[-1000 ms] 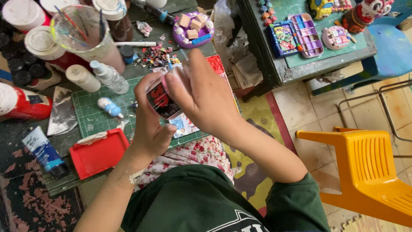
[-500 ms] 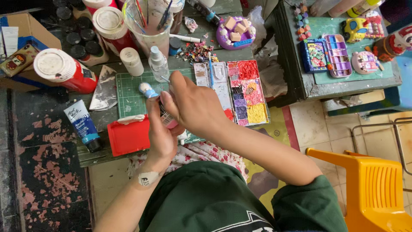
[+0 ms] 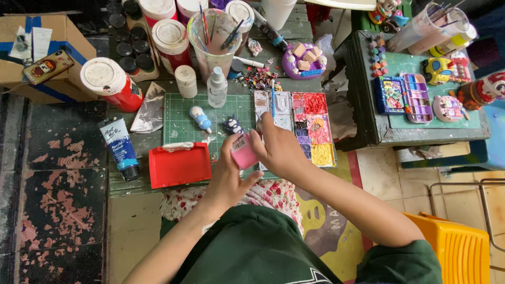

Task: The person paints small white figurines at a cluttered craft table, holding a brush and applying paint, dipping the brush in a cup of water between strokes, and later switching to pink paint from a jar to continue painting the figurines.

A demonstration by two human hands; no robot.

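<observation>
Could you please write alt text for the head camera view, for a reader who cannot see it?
Seen from above, a person's left hand and right hand together hold a small pink block over a cluttered craft table. Beneath lie a green cutting mat, a red box and a paint palette; a yellow chair stands at lower right.

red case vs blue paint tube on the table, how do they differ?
The red case is a flat, wide rectangular box; the blue paint tube is long and narrow with a black cap. The case lies nearer the left hand; the tube is farther out. Both lie flat, untouched.
</observation>
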